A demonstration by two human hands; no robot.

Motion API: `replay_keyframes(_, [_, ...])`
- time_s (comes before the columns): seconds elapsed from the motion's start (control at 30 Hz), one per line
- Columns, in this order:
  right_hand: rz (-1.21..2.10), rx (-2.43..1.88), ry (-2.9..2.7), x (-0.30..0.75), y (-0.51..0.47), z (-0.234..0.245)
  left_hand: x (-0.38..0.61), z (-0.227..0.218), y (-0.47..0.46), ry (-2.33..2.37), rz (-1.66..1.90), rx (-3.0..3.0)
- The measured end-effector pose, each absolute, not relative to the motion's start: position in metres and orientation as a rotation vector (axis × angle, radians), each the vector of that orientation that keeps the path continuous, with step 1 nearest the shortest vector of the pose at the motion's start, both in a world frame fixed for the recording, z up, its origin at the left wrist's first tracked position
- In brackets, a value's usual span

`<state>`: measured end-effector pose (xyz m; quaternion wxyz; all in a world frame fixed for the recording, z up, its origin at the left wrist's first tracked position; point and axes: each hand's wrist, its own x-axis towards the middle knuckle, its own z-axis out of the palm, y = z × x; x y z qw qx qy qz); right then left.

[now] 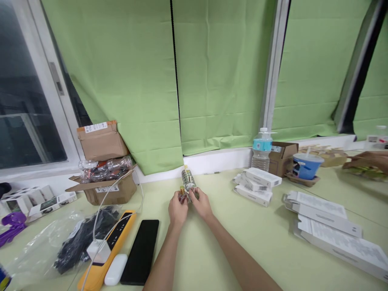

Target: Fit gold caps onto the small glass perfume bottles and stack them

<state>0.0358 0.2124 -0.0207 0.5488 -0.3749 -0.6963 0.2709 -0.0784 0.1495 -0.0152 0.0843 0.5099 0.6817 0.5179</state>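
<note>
Near the middle of the table, my left hand (178, 208) has its fingers closed on a small item with a gold-coloured cap (182, 189); its kind is too small to make out. Close beside it is my right hand (200, 203), fingers bent and pinched together at the near end of a patterned green-and-white cylinder (188, 178). The cylinder points toward the window wall and has a gold-yellow tip. My fingers hide what lies between the two hands, so I cannot tell whether the two items are joined.
Left: a black phone (141, 251), white case (116, 269), orange power strip (119, 230), plastic bag (45, 242) and cardboard boxes (109, 194). Right: flat white boxes (257, 182), more white boxes (339, 238), a water bottle (261, 151), a blue cup (306, 165) and another person's hand (368, 160).
</note>
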Motion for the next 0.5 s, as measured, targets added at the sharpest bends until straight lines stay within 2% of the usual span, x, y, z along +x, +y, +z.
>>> replay_keyframes(0.2, [0.695,-0.901,-1.654,0.0365,0.2152,-0.0218,-0.0789,-0.0147,0.1496,1.849,1.611,1.522])
replay_keyframes(0.5, [0.786,-0.903,-1.654,0.0405,0.2172,-0.0212,-0.0789,-0.0154,0.1476,1.731,1.531,1.61])
